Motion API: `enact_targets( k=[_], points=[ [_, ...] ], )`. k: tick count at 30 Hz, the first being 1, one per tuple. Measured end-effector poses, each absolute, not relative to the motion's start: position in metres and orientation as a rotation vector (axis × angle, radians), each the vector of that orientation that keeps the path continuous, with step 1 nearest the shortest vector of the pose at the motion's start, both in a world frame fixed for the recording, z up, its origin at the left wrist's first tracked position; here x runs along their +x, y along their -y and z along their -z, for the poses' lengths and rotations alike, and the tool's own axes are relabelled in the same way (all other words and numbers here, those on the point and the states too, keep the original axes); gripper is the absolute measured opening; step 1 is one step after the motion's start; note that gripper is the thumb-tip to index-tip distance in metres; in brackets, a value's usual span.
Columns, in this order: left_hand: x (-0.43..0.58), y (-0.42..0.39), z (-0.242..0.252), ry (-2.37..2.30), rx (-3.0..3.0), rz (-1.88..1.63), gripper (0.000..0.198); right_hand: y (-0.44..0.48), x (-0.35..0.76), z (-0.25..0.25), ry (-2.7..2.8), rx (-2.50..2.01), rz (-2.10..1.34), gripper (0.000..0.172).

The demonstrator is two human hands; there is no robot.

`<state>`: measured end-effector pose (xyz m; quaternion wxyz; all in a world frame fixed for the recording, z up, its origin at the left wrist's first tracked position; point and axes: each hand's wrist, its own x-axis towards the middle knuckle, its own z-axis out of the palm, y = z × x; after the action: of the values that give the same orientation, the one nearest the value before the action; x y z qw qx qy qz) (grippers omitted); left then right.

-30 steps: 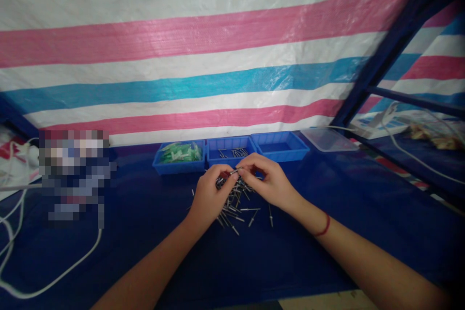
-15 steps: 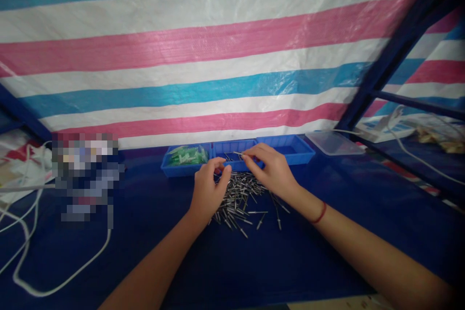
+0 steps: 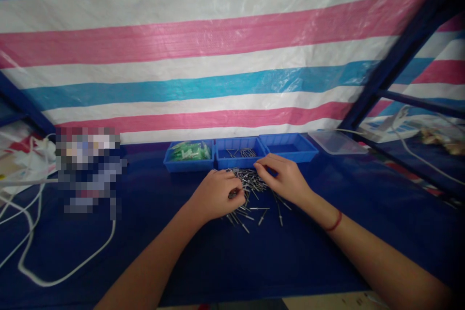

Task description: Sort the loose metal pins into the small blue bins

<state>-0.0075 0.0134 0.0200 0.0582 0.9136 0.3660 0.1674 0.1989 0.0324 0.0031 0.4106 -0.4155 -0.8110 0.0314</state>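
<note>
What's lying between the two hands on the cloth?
In the head view, the pile of metal pins lies between the left hand and right hand; both touch it.

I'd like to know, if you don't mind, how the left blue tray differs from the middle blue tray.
The left blue tray holds green pieces that fill much of it; the middle blue tray holds only a few thin metal pins, with much blue floor showing. The middle tray stands right behind the pin pile under the hands; the left tray stands off to its side. Both look alike in colour, shape and size, side by side.

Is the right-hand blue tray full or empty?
Empty, as far as shows: the right blue tray shows only bare blue floor, while the middle tray holds a few metal pins.
</note>
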Motion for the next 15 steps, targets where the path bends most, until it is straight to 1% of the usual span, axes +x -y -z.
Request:
enact_targets(
  k=[3, 5, 15],
  points=[
    [-0.013, -0.011, -0.028, -0.967, 2.793, -0.385, 0.014, -0.028, 0.198, -0.004, 2.034, -1.021, -0.208, 0.021],
    [-0.014, -0.009, -0.03, -0.928, 2.793, -0.328, 0.01, -0.026, 0.196, -0.006, 2.041, -1.0, -0.238, 0.021],
    [-0.005, -0.001, -0.026, -1.065, 2.819, -0.16, 0.011, -0.02, 0.193, -0.007, 2.157, -0.906, -0.297, 0.02]
  ],
)
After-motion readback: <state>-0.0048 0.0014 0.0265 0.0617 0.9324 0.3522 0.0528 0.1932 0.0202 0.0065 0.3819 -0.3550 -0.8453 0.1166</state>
